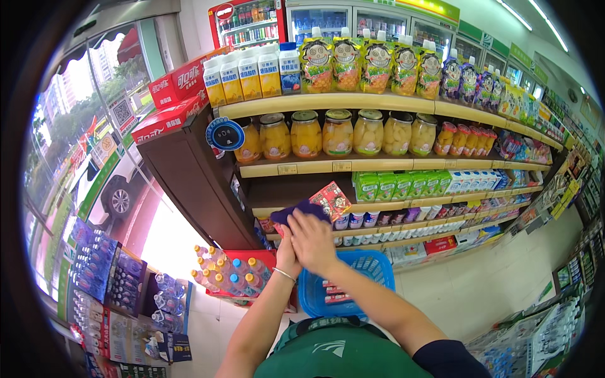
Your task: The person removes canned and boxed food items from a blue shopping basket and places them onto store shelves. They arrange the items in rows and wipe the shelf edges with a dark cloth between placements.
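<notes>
My right hand (313, 241) presses a dark purple cloth (302, 211) against a red drink carton (332, 200) printed with cartoon figures. The carton is tilted in front of a shelf, and the cloth covers much of it. From below, my left hand (286, 254), with a bangle at the wrist, grips the carton's near end; its fingers are partly hidden behind my right hand. Under my forearms stands a blue plastic basket (307, 295) with several red cartons (336, 297) inside.
Ahead, a store shelf (326, 165) holds jars of fruit (338, 133), spouted pouches (347, 64) and green cartons (401, 185). Bottled drinks (231, 269) stand left of the basket. Red Coca-Cola boxes (170, 118) sit on the shelf's end. Water packs (94, 260) are at far left.
</notes>
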The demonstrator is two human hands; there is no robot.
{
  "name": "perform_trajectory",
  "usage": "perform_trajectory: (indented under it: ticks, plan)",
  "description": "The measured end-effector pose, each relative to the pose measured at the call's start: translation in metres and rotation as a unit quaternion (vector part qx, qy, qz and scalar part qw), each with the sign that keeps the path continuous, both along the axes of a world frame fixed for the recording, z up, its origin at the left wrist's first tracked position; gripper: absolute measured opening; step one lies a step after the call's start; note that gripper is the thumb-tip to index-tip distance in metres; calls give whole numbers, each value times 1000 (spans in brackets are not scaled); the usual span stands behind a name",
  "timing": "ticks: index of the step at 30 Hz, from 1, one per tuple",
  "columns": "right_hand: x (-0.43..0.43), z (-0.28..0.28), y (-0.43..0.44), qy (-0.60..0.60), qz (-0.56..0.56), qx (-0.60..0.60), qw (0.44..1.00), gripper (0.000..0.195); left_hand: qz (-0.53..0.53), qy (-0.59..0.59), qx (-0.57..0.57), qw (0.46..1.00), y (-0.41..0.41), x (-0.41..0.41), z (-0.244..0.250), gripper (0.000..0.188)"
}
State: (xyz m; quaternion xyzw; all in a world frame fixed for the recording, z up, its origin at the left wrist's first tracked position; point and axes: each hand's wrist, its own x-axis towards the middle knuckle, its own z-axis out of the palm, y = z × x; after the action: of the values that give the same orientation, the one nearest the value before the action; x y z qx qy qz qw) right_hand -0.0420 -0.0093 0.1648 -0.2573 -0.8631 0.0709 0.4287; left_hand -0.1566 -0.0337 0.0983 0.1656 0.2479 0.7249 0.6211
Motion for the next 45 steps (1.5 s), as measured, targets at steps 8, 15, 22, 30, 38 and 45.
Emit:
perform_trajectory:
  ticks: [8,15,22,30,38,45]
  plan:
    - [35,16,95,25,-125,-21,992,47,56,52,-42,996,-8,11,46,44]
    - [70,-10,135,450,137,-673,570,30,46,-5,-61,997,-18,24,47,50]
    - [22,-72,75,548,306,-682,376,51,-24,-116,-78,990,-5,51,51,43]
    - [63,-9,114,566,374,-632,375,49,-2,-137,-130,982,-16,52,65,44]
    - [88,27,125,442,151,-341,816,41,30,-205,-143,968,5,49,66,44]
    - [47,6,27,74,38,-28,996,57,1,-164,-84,983,22,49,40,41]
